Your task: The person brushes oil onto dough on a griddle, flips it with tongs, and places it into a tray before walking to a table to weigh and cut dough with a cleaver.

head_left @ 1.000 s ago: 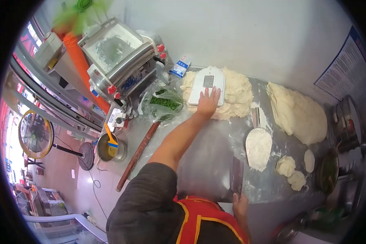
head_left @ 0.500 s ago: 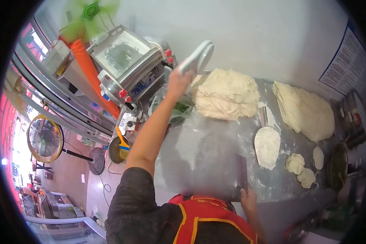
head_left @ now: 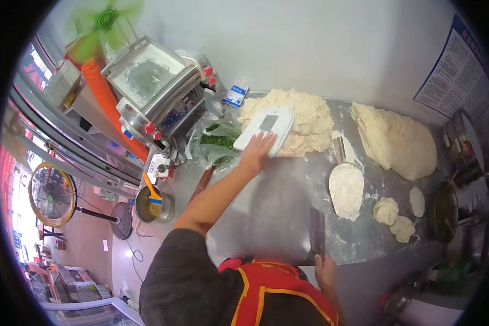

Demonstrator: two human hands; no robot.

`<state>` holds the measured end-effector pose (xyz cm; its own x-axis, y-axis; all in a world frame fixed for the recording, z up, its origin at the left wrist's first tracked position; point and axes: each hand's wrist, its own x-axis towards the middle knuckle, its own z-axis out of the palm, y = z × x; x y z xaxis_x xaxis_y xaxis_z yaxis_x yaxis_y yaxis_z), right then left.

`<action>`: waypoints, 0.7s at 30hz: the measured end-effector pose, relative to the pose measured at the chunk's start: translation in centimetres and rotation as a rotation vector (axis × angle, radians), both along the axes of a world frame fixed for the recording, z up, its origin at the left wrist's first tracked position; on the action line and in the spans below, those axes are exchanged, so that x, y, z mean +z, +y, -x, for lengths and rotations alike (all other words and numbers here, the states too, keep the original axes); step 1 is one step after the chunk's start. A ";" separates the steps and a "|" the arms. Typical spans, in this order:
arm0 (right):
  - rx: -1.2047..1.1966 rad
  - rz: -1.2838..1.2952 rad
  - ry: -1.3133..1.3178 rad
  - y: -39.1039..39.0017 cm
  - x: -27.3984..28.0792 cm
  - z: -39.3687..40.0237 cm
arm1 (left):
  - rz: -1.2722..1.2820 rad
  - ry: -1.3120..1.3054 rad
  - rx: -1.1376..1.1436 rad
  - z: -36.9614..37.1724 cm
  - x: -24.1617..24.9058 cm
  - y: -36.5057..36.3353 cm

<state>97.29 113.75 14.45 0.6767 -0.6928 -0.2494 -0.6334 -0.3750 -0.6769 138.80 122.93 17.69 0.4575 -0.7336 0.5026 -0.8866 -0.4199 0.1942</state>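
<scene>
My left hand (head_left: pixel 256 155) grips a white digital kitchen scale (head_left: pixel 279 126) by its near edge, fingers over its top. The scale is tilted, its grey display facing up, and overlaps the left part of a large rough dough mass (head_left: pixel 312 122). Near the table's front edge, my right hand (head_left: pixel 325 267) is closed around the near end of a flat rectangular metal blade (head_left: pixel 317 231), which extends forward over the metal tabletop (head_left: pixel 271 201). Right of the blade lies a metal scoop (head_left: pixel 346 190) full of flour.
A second dough mass (head_left: pixel 396 142) lies at the right, with small dough pieces (head_left: pixel 387 211) nearer. At the left stand a dough roller machine (head_left: pixel 163 81), a bag of chopped greens (head_left: pixel 217 142) and a pot (head_left: pixel 163 209). A blue-white packet (head_left: pixel 236 94) sits behind.
My left hand has brought the scale down and nearer from beside the wall, turning its display up. The packet and a brown stick now show. My right hand keeps hold of the blade.
</scene>
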 end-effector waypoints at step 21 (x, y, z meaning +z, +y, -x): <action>0.074 -0.020 -0.027 -0.3 0.0 -0.8 | 0.028 -0.091 0.113 2.3 -1.8 -1.4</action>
